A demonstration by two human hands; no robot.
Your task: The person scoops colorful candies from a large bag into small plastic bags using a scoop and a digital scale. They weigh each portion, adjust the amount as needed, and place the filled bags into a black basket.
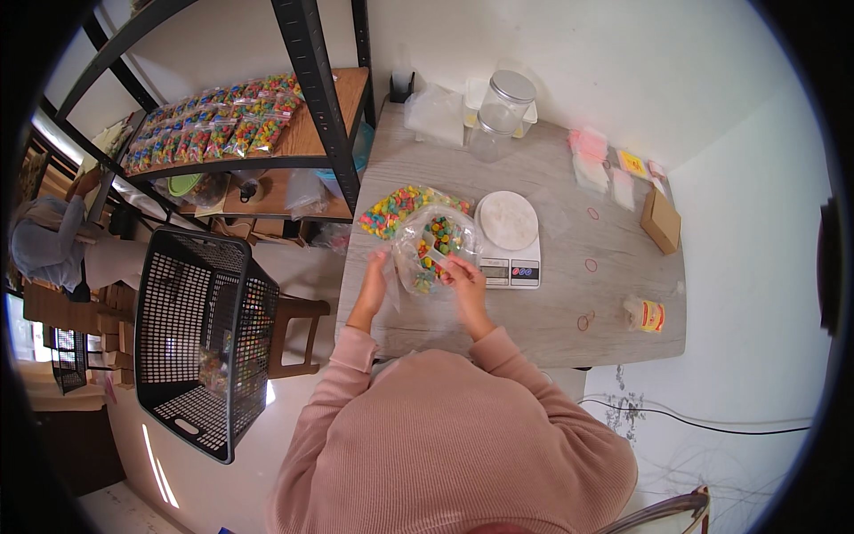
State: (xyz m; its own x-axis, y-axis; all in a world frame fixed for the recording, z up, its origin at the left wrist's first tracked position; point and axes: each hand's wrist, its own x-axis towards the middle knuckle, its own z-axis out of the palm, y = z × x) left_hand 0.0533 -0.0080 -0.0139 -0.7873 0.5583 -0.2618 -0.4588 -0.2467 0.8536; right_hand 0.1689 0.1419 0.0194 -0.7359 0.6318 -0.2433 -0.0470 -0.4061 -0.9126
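On the table in front of me a clear round container point(411, 233) holds small, brightly coloured pieces that look like candy. My right hand point(464, 278) is closed at its near right rim, on a pale scoop-like tool point(436, 254) that reaches in among the pieces. At the near left side, my left hand point(375, 274) is closed on a clear plastic bag point(392, 287), though the fingers are partly hidden. Behind the container lies a larger clear bag full of the same coloured pieces point(391, 212). A white kitchen scale point(509, 222) with a round plate stands just right of it.
Clear jars point(511, 89) and plastic bags point(436, 114) stand at the back. Rubber bands point(591, 265), a brown box point(661, 222) and a small labelled packet point(651, 317) lie right. A black basket point(191, 356) and shelves of candy bags point(213, 125) are left; another person point(53, 236) works beyond.
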